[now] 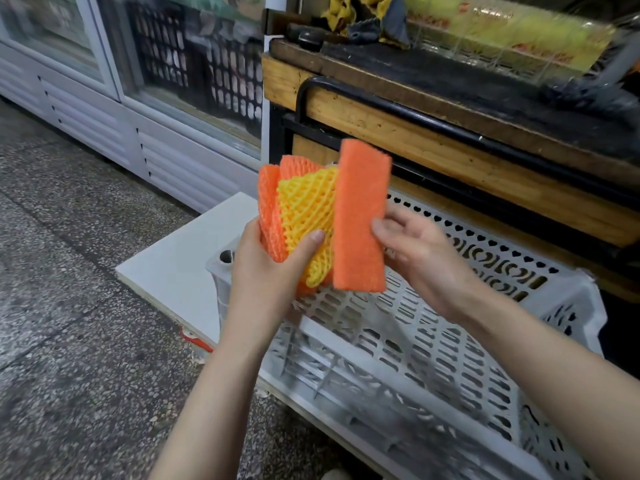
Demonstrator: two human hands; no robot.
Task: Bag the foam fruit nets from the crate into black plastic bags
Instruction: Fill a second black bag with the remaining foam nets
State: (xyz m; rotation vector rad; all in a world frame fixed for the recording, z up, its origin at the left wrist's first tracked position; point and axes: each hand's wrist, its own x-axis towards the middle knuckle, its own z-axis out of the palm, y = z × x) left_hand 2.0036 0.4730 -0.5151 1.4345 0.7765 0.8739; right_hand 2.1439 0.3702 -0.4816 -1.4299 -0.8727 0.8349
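Observation:
My left hand [270, 268] grips a bunch of foam fruit nets above the crate: orange nets [272, 206] at the left and a yellow net [310, 209] pinned under my thumb. My right hand [415, 254] holds a flat orange net [360, 216] upright against the right side of that bunch, thumb in front and fingers behind it. The white perforated plastic crate [433, 358] lies below both hands, and its floor shows no nets. No black plastic bag is in view.
The crate rests on a white board [173, 268] on the speckled floor. Behind it stands a wooden counter [433, 133] with a black metal bar. A glass-fronted white cooler [138, 98] holding black crates runs along the left.

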